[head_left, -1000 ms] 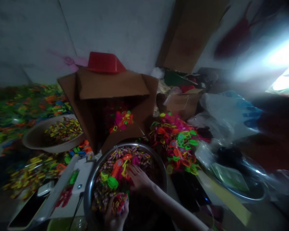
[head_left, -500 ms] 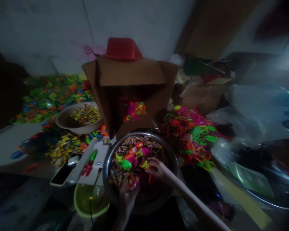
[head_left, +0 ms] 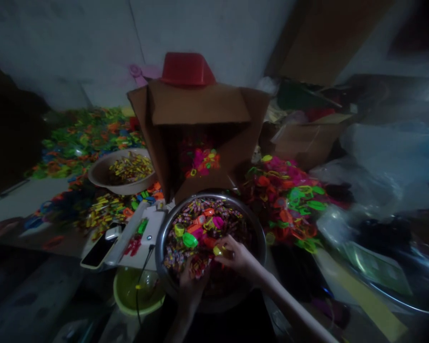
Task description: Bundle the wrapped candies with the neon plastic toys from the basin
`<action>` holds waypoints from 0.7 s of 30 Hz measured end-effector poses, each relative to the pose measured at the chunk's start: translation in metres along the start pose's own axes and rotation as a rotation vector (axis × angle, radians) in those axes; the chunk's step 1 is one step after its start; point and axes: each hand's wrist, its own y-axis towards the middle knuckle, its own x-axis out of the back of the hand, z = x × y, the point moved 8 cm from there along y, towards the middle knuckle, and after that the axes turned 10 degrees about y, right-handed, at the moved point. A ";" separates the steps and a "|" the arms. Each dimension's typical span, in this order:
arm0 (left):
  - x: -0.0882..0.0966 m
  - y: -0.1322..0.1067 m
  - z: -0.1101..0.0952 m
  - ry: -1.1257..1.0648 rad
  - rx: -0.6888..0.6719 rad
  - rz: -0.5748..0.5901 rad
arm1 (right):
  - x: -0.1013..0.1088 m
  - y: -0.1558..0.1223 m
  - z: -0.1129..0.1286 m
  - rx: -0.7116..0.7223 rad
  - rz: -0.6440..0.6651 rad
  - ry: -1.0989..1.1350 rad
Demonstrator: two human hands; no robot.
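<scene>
A round steel bowl [head_left: 258,227] in front of me is full of small wrapped candies [head_left: 186,221] with several bright plastic toys [head_left: 195,231] on top. My left hand [head_left: 193,288] is inside the bowl's near side, curled around a clump of the candies. My right hand [head_left: 238,257] reaches in from the right with its fingers pinched on a small yellow plastic piece [head_left: 217,250].
A cardboard box [head_left: 196,128] lies open on its side behind the bowl, a red tub [head_left: 187,69] on top. A beige bowl [head_left: 103,176] of yellow pieces, a phone [head_left: 102,247] and a green bowl [head_left: 125,297] sit left. A toy heap [head_left: 286,200] lies right.
The view swung left and steadied. My right hand drew back toward the bowl's near right side, pinching a yellow piece. My left hand stays on the candies.
</scene>
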 end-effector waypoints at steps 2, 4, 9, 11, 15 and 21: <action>-0.001 -0.001 -0.003 0.001 -0.011 0.025 | -0.001 -0.002 0.006 0.020 0.008 0.003; 0.000 -0.002 -0.005 0.007 -0.021 0.028 | -0.002 -0.003 0.015 0.096 0.027 -0.010; -0.002 -0.004 -0.002 0.024 -0.018 0.019 | -0.003 -0.003 0.026 0.237 0.028 -0.129; -0.003 -0.003 -0.002 0.024 -0.019 0.020 | -0.003 -0.003 0.027 0.251 0.016 -0.180; -0.003 -0.002 -0.003 0.025 -0.018 0.023 | -0.009 -0.004 0.031 0.265 0.050 -0.274; 0.000 -0.005 -0.003 0.115 -0.059 0.003 | -0.017 -0.004 0.027 0.268 0.139 -0.422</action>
